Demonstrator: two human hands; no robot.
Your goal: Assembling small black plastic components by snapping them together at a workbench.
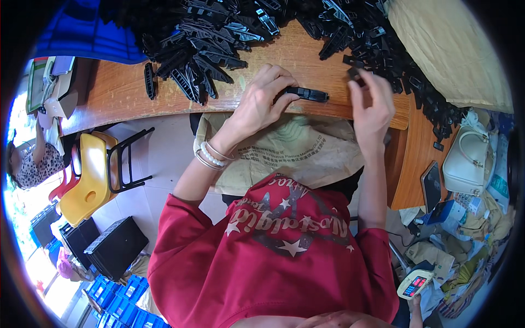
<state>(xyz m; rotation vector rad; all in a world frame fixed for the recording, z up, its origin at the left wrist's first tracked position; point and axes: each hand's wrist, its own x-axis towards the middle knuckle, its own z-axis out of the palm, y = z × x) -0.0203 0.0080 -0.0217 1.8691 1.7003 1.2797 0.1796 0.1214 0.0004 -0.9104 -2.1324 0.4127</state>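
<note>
My left hand [262,98] grips one end of a long black plastic part [309,94] over the front edge of the wooden table [120,90]. Two bead bracelets circle that wrist. My right hand [372,104] is just to the right, its fingers pinched on a small black plastic piece [355,74] near the part's free end. A large heap of similar black plastic parts [219,38] covers the far side of the table, spreading right and down along its edge.
A tan sack [295,147] hangs open below the table edge under my hands. Yellow and red chairs [90,175] and black crates [109,246] stand at left. A white handbag [470,161], phone [431,186] and a small scale [415,284] lie at right. Another person [27,158] sits far left.
</note>
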